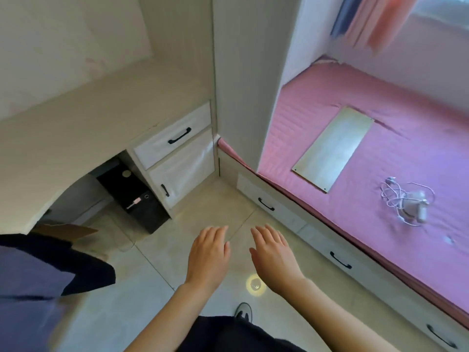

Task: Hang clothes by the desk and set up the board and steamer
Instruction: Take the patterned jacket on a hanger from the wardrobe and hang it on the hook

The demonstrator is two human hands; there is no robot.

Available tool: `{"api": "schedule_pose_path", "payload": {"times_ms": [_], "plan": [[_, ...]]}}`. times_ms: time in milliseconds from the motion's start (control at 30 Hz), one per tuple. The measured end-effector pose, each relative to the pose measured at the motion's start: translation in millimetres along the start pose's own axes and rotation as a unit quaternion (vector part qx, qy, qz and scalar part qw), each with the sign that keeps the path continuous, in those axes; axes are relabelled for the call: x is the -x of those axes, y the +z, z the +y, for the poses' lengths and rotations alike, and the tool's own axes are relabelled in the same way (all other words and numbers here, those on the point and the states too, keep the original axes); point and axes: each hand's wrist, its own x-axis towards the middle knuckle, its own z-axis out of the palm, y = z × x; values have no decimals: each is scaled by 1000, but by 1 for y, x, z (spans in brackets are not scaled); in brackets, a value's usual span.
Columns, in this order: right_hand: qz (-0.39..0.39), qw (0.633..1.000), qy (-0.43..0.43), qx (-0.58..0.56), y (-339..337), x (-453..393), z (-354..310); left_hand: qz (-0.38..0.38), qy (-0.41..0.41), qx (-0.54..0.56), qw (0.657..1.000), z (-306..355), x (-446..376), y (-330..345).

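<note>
Over the floor (203, 214) between desk (83, 123) and bed (380, 138), the left hand (208, 252) and right hand (274, 252) hover side by side, fingers straight, holding nothing. On the bed lie the board (332, 148) and, just beside it, the steamer (413, 201) amid its tangled cord (390, 194). Dark clothes (38, 275) hang at the left edge, by the desk. Risk, as judged: lifting the steamer may drag the cord loops, snagging or tipping it. The soft mattress could let the board rock. Standing room is narrow, bounded by the bed's drawer fronts (340, 260), the partition (243, 72) and the desk's cabinet (177, 158).
</note>
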Motion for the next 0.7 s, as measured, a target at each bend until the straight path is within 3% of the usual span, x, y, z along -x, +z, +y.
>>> {"api": "schedule_pose_path", "payload": {"times_ms": [367, 700], "plan": [[8, 990, 138, -23, -2, 24, 102, -51, 125, -42, 990, 90, -61, 43], [34, 980, 196, -4, -23, -51, 193, -68, 186, -29, 980, 149, -187, 64]]}}
